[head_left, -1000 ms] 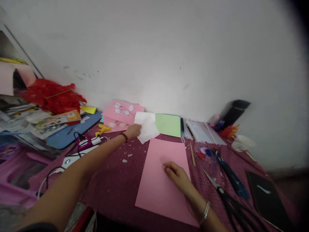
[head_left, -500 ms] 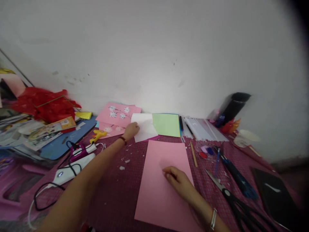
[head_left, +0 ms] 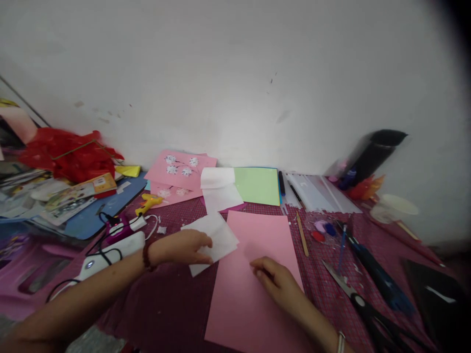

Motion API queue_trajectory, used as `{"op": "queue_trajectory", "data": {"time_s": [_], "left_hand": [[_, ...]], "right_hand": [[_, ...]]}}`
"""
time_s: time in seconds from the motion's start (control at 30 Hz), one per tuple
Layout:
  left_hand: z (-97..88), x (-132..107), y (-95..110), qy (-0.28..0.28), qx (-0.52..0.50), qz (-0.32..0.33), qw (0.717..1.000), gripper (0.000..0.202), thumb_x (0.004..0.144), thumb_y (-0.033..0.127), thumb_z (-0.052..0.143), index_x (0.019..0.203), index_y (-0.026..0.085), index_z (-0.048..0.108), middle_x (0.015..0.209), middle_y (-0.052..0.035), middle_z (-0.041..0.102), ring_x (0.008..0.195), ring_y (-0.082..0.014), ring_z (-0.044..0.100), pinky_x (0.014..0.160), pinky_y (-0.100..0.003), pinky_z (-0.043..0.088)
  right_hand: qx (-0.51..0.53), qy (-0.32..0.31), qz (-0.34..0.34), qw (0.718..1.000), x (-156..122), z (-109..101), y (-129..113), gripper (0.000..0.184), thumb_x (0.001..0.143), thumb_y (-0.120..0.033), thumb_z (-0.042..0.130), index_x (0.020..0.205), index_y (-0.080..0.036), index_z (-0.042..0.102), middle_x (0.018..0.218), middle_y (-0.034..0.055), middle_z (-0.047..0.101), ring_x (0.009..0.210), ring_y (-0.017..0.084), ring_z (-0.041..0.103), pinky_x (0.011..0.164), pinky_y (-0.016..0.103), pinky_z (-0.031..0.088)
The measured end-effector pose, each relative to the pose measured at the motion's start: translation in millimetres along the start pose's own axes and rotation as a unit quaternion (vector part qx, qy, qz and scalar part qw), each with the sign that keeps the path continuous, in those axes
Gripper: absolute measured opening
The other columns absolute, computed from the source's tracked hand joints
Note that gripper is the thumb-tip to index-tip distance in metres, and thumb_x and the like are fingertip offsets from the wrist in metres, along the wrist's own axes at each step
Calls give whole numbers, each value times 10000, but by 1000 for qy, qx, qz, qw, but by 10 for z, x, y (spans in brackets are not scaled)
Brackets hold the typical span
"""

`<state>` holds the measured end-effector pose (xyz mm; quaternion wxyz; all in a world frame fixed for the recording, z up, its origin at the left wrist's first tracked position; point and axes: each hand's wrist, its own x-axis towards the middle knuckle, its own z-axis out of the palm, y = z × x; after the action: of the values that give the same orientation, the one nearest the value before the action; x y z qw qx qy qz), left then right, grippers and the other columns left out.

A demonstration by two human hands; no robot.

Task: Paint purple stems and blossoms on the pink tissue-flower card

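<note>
your left hand (head_left: 191, 247) is over a loose white sheet (head_left: 222, 235), fingers curved and thumb apart from them; whether it pinches the paper cannot be told. that sheet's near right corner overlaps the edge of the bare pink sheet in front of you.

from the left, you have a yellow glue gun (head_left: 149, 203) and, near it, a white scrap (head_left: 162, 229). next come the decorated pink sheets (head_left: 180, 166) at the back, overlapping, with white blossoms (head_left: 170, 170) on them; these look finished. beside them lie folded white paper (head_left: 217, 177) and pale green paper (head_left: 257, 185).

nearer you is the bare pink sheet (head_left: 253, 240), with nothing fixed or drawn on it that shows, so its part seems all left to do. your right hand (head_left: 277, 282) is above it, loosely half-curled, with nothing visible in its fingers.

further right, a wooden stick (head_left: 302, 234), scissors (head_left: 357, 300) and a blue-handled tool (head_left: 382, 277) lie out of your hands.
</note>
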<state>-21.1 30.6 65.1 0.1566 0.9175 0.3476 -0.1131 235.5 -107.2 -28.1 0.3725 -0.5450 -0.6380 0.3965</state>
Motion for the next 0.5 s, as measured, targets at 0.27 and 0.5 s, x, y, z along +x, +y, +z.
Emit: {"op": "queue_trajectory", "data": {"time_s": [0.27, 0.5], "left_hand": [[-153, 1015, -125, 133, 91, -66, 985, 230, 861, 263, 478, 1003, 156, 624, 1040, -130, 670, 981, -263, 621, 792, -343, 463], [18, 1497, -191, 135, 126, -118, 976, 258, 794, 80, 444, 979, 128, 617, 993, -149, 659, 901, -262, 642, 731, -356, 475]], "right_hand": [[-6, -3, 3, 1000, 18, -9, -28, 217, 874, -188, 439, 957, -214, 638, 913, 46, 663, 862, 188, 612, 793, 314, 467], [-14, 9, -3, 1000, 14, -11, -51, 214, 869, -184, 450, 947, -218, 646, 911, 44, 671, 867, 191, 617, 791, 310, 470]]}}
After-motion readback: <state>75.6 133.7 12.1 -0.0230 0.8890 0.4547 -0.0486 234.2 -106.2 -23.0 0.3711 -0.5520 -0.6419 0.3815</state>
